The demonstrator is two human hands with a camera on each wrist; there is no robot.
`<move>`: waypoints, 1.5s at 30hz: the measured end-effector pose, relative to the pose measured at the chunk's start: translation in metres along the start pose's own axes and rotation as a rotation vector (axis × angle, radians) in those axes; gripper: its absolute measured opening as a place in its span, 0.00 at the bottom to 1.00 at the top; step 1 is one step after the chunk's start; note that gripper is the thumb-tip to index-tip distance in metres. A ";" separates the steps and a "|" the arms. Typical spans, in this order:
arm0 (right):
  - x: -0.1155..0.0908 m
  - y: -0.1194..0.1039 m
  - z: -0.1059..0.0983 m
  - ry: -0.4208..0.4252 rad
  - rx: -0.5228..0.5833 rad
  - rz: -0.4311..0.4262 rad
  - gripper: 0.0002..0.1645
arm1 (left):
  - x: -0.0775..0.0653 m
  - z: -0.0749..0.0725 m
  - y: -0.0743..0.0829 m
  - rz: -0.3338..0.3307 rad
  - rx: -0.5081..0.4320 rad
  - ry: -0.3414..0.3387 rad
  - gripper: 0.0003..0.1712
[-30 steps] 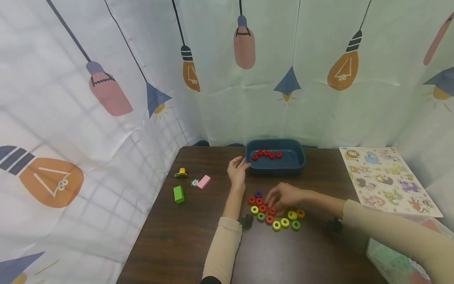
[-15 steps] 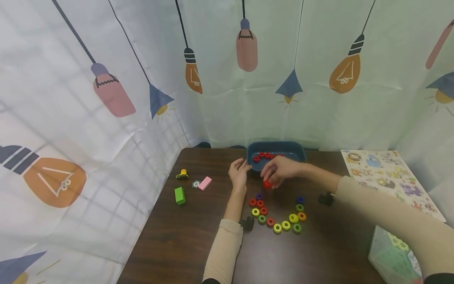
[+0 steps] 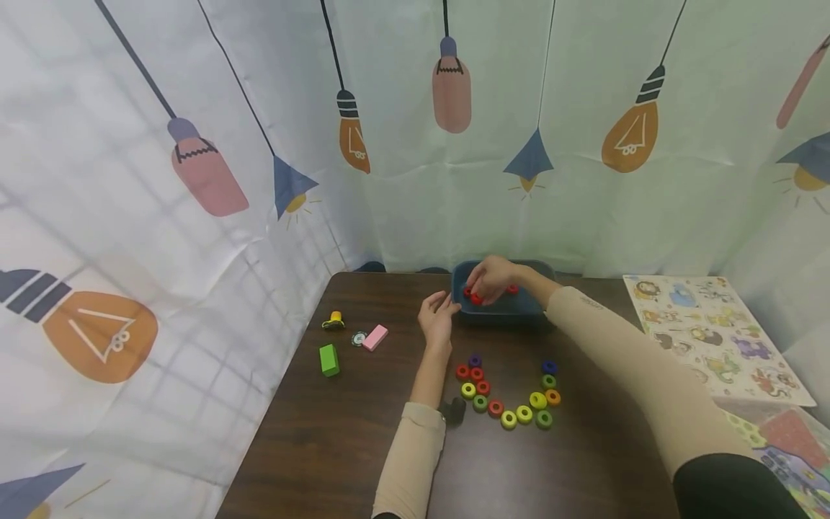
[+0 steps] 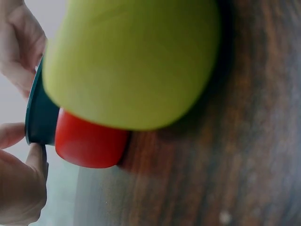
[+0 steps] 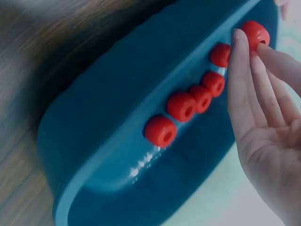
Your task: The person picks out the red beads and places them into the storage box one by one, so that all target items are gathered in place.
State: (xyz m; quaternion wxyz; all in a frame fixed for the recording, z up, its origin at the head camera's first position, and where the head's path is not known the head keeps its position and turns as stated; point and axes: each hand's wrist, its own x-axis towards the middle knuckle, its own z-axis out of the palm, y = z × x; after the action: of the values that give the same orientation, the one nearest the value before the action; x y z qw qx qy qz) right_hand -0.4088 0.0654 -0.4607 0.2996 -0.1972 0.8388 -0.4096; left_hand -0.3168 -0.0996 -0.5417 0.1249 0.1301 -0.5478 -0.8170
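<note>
A dark blue plastic tub (image 3: 519, 306) stands at the table's far edge, with a row of red beads (image 5: 181, 106) inside. Over it, my right hand (image 3: 494, 276) pinches one red bead (image 5: 254, 32) between thumb and fingers, near the tub's left end. At that end my left hand (image 3: 436, 317) grips the tub's rim, thumb and finger on either side of the wall in the left wrist view. Several loose beads lie in a curve on the table, among them a yellow bead (image 3: 537, 401), a purple bead (image 3: 475, 360) and an orange bead (image 3: 552, 397).
To the left lie a green block (image 3: 328, 360), a pink block (image 3: 375, 337), a round chip (image 3: 359, 339) and a small yellow hat-shaped piece (image 3: 334, 321). An animal sticker sheet (image 3: 720, 339) covers the right side. Behind the table hangs a printed curtain (image 3: 415, 202).
My right hand has picked a red bead from the curve on the table and carried it forward into the tub. The left hand has stayed at the tub's rim.
</note>
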 end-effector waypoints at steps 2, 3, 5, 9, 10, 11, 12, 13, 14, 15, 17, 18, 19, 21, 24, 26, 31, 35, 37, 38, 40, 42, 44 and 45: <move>0.007 0.002 0.005 0.019 0.003 0.015 0.22 | -0.001 0.000 0.000 -0.004 0.007 0.002 0.26; 0.009 0.003 0.008 0.027 -0.001 0.027 0.22 | -0.002 0.000 0.000 -0.005 0.010 0.003 0.25; 0.013 0.004 0.013 0.042 -0.020 0.037 0.21 | -0.003 0.000 0.000 -0.005 0.009 0.006 0.25; 0.018 0.007 0.019 0.076 -0.068 0.057 0.19 | -0.003 0.001 0.001 -0.005 -0.006 0.004 0.25; 0.020 0.008 0.020 0.083 -0.087 0.058 0.19 | -0.003 0.001 0.001 -0.005 -0.011 0.002 0.25; 0.020 0.009 0.021 0.092 -0.109 0.056 0.19 | -0.003 0.001 0.001 -0.005 -0.014 0.000 0.25; 0.021 0.010 0.022 0.100 -0.121 0.052 0.18 | -0.003 0.001 0.001 -0.006 -0.017 -0.001 0.25; 0.021 0.011 0.023 0.111 -0.154 0.044 0.18 | -0.002 0.001 0.002 -0.006 -0.020 -0.002 0.25; 0.022 0.011 0.023 0.125 -0.174 0.033 0.17 | -0.002 0.001 0.002 -0.006 -0.023 -0.001 0.25; 0.022 0.012 0.024 0.138 -0.193 0.018 0.17 | -0.002 0.001 0.002 -0.006 -0.022 -0.001 0.25; 0.019 0.013 0.025 0.173 -0.227 -0.015 0.17 | -0.002 0.001 0.002 -0.005 -0.020 0.003 0.25; 0.017 0.014 0.025 0.191 -0.235 -0.033 0.17 | -0.002 0.000 0.002 -0.004 -0.020 0.004 0.25; 0.016 0.015 0.025 0.216 -0.259 -0.053 0.16 | -0.002 0.000 0.001 -0.003 -0.019 0.006 0.25; 0.010 0.015 0.027 0.255 -0.264 -0.083 0.15 | -0.002 0.000 0.001 -0.001 -0.013 0.010 0.25; -0.002 0.017 0.030 0.297 -0.247 -0.122 0.12 | -0.001 -0.001 0.000 -0.005 -0.005 0.013 0.27; -0.013 0.018 0.034 0.300 -0.207 -0.143 0.11 | -0.001 -0.001 0.000 -0.011 0.003 0.012 0.27; -0.044 0.018 0.050 0.323 -0.199 -0.188 0.11 | 0.000 0.001 0.000 -0.011 0.017 0.007 0.27; -0.065 0.018 0.063 0.390 -0.226 -0.227 0.09 | 0.001 0.001 0.001 -0.005 0.009 0.007 0.28; -0.073 0.018 0.070 0.392 -0.225 -0.254 0.09 | 0.001 0.001 0.002 -0.001 0.000 0.008 0.29; -0.076 0.020 0.073 0.378 -0.227 -0.268 0.08 | 0.001 0.001 0.002 0.000 -0.001 0.008 0.29; -0.082 0.023 0.081 0.315 -0.236 -0.299 0.09 | 0.000 0.002 0.001 0.004 -0.005 0.016 0.29; -0.086 0.027 0.090 0.232 -0.257 -0.331 0.10 | 0.000 0.002 0.000 0.003 -0.007 0.018 0.28; -0.088 0.033 0.099 0.143 -0.289 -0.351 0.12 | 0.000 0.002 0.000 0.000 -0.005 0.018 0.28; -0.089 0.035 0.103 0.108 -0.308 -0.355 0.12 | 0.000 0.002 0.000 -0.001 -0.005 0.017 0.28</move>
State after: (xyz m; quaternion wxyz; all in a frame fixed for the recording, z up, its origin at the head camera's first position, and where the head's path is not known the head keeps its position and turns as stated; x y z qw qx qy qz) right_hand -0.2772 0.0787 -0.5081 0.1441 -0.3629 0.8582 -0.3332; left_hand -0.3176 -0.0983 -0.5412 0.1293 0.1370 -0.5447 -0.8172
